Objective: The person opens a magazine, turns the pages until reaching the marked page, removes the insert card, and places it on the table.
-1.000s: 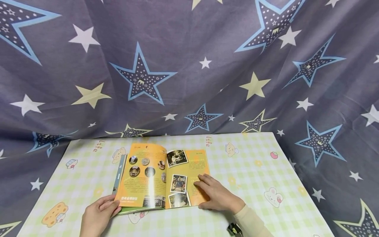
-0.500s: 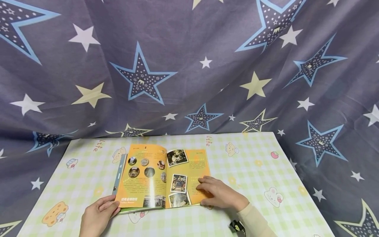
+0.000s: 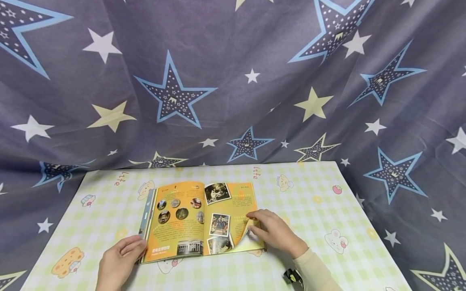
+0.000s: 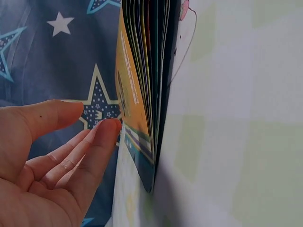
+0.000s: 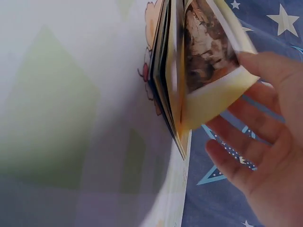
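I record an open book (image 3: 202, 226) lying on the worktop (image 3: 306, 210), between the left hand (image 3: 118, 260) and the right hand (image 3: 278, 232). The left hand is at the book's left edge, thumb and fingers spread apart, with nothing held between them. In the left wrist view one fingertip sits right at that edge; contact I cannot tell. Just above the left fingers I note a blue strip (image 3: 147, 212) along the same edge. Right of this hand lies an orange page bearing round pictures (image 3: 182, 213) and, lower down, a picture of a columned building (image 3: 190, 247).

The right hand is at the book's lower right corner, pinching a page (image 5: 206, 104) between thumb and fingers. I find that corner bent up off the sheets below, the thumb on a face carrying a printed picture (image 5: 208, 52). Left of the right hand are bordered painting prints (image 3: 219, 224). Below its wrist, beside a cream sleeve (image 3: 316, 273), is a dark object (image 3: 292, 276). Beyond both hands hangs a star-patterned curtain (image 3: 225, 52).
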`<state>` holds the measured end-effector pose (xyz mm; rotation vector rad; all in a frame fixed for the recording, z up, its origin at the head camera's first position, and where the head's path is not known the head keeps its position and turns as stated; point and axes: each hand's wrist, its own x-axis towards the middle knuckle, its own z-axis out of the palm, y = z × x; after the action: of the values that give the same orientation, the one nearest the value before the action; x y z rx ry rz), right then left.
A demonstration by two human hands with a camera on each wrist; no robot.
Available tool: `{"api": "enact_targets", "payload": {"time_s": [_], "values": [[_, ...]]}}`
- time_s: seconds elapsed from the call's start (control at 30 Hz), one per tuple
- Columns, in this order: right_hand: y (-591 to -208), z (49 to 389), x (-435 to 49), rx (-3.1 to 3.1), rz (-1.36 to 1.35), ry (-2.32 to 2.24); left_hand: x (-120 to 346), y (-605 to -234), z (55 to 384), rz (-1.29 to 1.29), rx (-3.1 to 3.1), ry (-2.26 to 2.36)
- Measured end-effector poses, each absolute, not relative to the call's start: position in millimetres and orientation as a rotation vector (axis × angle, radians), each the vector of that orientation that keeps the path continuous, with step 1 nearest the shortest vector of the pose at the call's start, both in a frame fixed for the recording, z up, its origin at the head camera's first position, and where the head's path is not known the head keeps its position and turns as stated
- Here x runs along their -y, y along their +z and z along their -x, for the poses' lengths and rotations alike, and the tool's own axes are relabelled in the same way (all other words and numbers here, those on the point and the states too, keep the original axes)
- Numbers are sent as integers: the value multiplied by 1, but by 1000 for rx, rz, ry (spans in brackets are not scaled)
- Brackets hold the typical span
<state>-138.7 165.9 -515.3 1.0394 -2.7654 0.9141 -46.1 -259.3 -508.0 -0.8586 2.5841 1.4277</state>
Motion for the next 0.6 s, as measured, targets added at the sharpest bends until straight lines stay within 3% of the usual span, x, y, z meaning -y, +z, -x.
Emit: {"api": "enact_targets", "payload": {"time_s": [0.3,0.6], "values": [[-520,139,-160,2610,-862,910,244,-501,57,694,-2609,1482],[-518,138,-144,2515,-914,983,218,-495,72,522,-2580,1561]]}}
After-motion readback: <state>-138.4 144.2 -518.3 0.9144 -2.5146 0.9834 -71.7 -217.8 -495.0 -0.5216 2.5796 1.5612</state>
